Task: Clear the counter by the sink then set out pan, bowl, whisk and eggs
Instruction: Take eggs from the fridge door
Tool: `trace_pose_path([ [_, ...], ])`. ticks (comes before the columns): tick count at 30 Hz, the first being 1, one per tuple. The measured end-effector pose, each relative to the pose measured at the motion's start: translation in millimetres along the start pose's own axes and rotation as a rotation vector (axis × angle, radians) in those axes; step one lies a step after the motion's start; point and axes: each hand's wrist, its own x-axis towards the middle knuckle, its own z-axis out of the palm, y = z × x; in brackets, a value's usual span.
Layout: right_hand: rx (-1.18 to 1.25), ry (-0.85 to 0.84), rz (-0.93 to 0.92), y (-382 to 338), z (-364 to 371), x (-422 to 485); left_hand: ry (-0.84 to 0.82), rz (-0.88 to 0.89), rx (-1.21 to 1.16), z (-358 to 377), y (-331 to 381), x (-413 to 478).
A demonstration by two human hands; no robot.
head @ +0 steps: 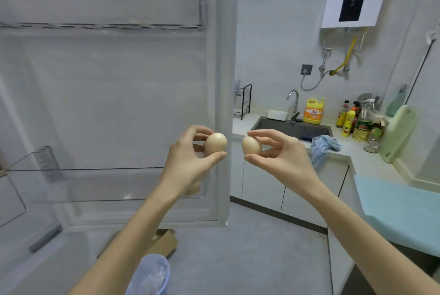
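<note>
I stand in front of an open fridge door (114,108). My left hand (188,163) pinches a pale brown egg (216,142) between thumb and fingers. My right hand (281,154) pinches a second egg (251,145) the same way. The two eggs hang side by side at chest height, a small gap apart, near the door's right edge. Another egg (194,188) shows dimly in the lower door shelf behind my left wrist. The counter (362,154) by the sink (292,128) lies to the right, with a blue cloth (323,145) draped over its front edge.
A yellow detergent jug (313,111), a tap (294,104) and several sauce bottles (352,120) stand behind the sink. A green cutting board (397,132) leans at the right wall. A black rack (244,100) stands left of the sink. A cardboard box (164,242) lies on the floor.
</note>
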Motion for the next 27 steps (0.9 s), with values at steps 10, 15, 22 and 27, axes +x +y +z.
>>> trace_pose_path([
  [10,-0.095,0.055,0.070,79,-132,-33,-0.095,-0.012,-0.022,138,60,-18],
  [15,-0.112,0.047,0.100,115,-176,-36,-0.127,-0.048,-0.031,191,72,-6],
  [22,-0.110,0.046,0.140,166,-203,-6,-0.157,-0.084,-0.049,255,63,33],
  [27,-0.086,0.041,0.177,214,-201,35,-0.157,-0.119,-0.070,299,26,76],
])
